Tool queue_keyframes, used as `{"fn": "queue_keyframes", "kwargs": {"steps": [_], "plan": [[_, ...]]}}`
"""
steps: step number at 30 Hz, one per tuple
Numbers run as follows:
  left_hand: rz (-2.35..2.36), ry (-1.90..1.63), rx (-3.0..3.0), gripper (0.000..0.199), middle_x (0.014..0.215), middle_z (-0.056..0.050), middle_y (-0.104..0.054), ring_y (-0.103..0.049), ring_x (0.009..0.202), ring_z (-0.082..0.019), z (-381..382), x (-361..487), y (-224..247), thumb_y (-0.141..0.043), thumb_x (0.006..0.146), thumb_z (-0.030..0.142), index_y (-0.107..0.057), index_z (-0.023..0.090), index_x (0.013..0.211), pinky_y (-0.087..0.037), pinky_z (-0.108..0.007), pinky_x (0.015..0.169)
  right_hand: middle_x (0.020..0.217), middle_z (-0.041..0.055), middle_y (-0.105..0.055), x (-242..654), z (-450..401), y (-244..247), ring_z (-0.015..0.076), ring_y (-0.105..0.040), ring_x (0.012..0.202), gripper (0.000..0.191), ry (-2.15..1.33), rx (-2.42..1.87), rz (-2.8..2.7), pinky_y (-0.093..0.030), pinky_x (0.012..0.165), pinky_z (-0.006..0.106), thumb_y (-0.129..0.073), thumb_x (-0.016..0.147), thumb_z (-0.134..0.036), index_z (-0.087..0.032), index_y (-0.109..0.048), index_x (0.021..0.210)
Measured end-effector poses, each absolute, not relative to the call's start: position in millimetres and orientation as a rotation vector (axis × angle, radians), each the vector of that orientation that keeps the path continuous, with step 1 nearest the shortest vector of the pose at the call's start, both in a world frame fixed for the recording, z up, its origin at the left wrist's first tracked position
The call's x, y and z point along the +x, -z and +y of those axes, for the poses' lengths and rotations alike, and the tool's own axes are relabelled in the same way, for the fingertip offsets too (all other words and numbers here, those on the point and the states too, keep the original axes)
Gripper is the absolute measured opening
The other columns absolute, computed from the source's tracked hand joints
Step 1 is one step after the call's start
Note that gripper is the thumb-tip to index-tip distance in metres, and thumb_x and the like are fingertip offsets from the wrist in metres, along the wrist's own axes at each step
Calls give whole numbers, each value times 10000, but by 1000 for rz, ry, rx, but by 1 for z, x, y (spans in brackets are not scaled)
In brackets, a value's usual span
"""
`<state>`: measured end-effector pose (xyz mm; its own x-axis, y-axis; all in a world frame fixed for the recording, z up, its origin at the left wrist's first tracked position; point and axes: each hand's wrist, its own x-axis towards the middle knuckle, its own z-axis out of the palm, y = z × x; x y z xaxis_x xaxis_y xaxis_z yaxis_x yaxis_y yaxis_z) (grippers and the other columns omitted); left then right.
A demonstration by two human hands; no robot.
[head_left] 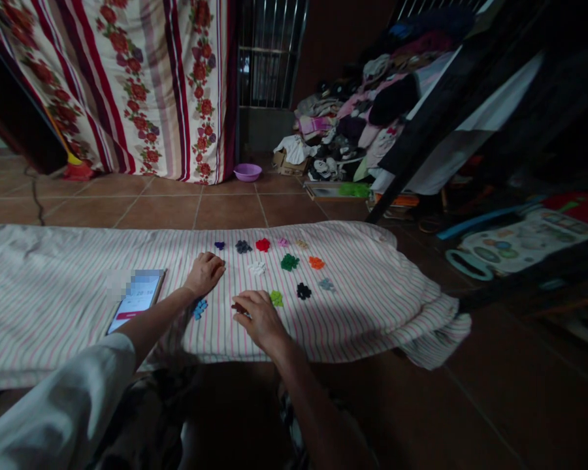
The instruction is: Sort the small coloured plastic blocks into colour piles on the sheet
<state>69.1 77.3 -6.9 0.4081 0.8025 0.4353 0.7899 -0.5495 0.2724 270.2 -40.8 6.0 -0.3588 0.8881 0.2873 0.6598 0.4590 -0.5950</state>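
My left hand (206, 273) rests on the striped cloth with its fingers curled down and together; anything under the fingertips is hidden. Just below its wrist lies a heap of light blue pieces (200, 309). My right hand (261, 318) is lower on the cloth, thumb and fingers apart around small dark brown pieces (236, 307). Beside it sits a lime green heap (276, 298). Small heaps sorted by colour spread beyond: purple (219, 245), dark grey (244, 247), red (262, 245), white (257, 267), dark green (289, 262), orange (316, 262), black (304, 290) and light grey (326, 284).
Pink pieces (283, 241) and tan pieces (302, 244) lie along the far side. A phone (140, 294) with a lit screen is on the striped cloth (53, 294) at left. A purple basin (247, 172) and a clothes pile (353, 124) are on the floor behind.
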Motion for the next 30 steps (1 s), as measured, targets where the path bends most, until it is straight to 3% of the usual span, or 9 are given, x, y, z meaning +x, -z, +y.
{"fn": "queue_keyframes", "kwargs": {"steps": [6, 10, 16, 23, 30], "plan": [[1449, -830, 2631, 222, 923, -96, -596, -526, 913, -242, 78, 68, 6, -459, 866, 283, -652, 182, 908, -429, -429, 858, 1201, 48, -585, 270, -43, -10, 229, -465, 1117, 319, -484, -1275, -2123, -403, 980, 384, -692, 796, -276, -270, -655, 1113], [1427, -833, 2643, 241, 934, -97, -618, -535, 914, -248, 79, 68, 3, -462, 869, 304, -665, 189, 927, -437, -432, 842, 1223, 46, -592, 279, -42, -15, 222, -479, 1138, 216, -412, -1270, -2035, -399, 992, 395, -606, 862, -315, -267, -676, 1061], [1369, -828, 2661, 238, 892, -84, -630, -550, 885, -224, 81, 69, -1, -439, 877, 294, -656, 197, 867, -454, -410, 857, 1084, 86, -652, 314, -37, -20, 218, -549, 1063, 266, -234, -1368, -1668, -428, 960, 396, -436, 925, -256, -220, -694, 976], [1353, -803, 2693, 266, 876, -91, -645, -560, 862, -224, 81, 70, -4, -409, 891, 297, -646, 185, 848, -454, -402, 835, 984, 110, -686, 350, -33, -13, 216, -608, 976, 285, -73, -1407, -1423, -454, 921, 391, -414, 900, -277, -183, -683, 886], [1359, -777, 2741, 303, 890, -87, -663, -576, 853, -222, 73, 74, -11, -391, 915, 316, -665, 193, 876, -446, -405, 820, 961, 122, -688, 374, -31, -6, 220, -642, 899, 303, -193, -1480, -1161, -511, 848, 384, -446, 854, -349, -164, -662, 960]]}}
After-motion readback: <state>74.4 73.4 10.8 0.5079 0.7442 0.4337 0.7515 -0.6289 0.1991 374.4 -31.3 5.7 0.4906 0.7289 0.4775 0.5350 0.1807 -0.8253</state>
